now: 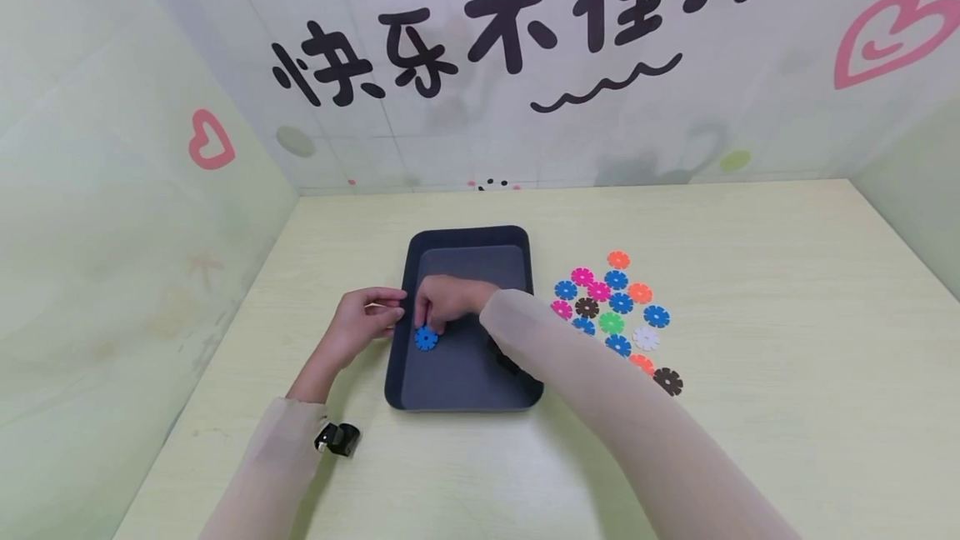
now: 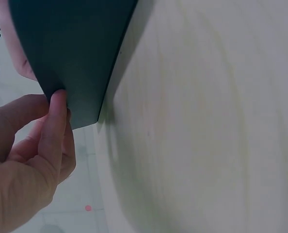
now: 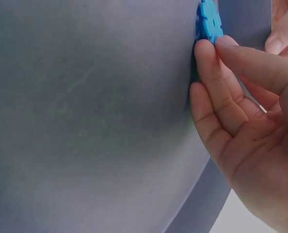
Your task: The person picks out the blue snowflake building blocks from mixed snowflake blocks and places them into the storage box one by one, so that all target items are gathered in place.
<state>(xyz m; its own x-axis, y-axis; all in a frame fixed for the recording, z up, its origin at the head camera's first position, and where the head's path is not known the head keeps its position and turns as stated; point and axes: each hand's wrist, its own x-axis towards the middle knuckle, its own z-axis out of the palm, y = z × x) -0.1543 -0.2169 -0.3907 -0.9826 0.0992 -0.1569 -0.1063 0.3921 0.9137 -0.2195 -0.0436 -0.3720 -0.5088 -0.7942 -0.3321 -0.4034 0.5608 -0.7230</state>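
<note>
A dark rectangular tray (image 1: pixel 472 390) lies on the table. Its left rim is pinched between the thumb and fingers of my left hand (image 1: pixel 363 323); the left wrist view shows this grip on the tray wall (image 2: pixel 81 58) from outside. Inside the tray, near its left side, my right hand (image 1: pixel 450 298) reaches down and holds a blue notched plastic disc (image 1: pixel 426 338) by its edge. Close up in the right wrist view, thumb and forefinger tips meet at the edge of that blue disc (image 3: pixel 211 22). Whether another disc lies beneath it, I cannot tell.
To the right of the tray, several notched discs lie spread on the table (image 1: pixel 787 315), among them a green disc (image 1: pixel 611 322), a white disc (image 1: pixel 647 337) and a dark brown disc (image 1: pixel 667 382). My right forearm (image 1: pixel 600 390) crosses the tray's right rim. Printed walls stand behind and beside.
</note>
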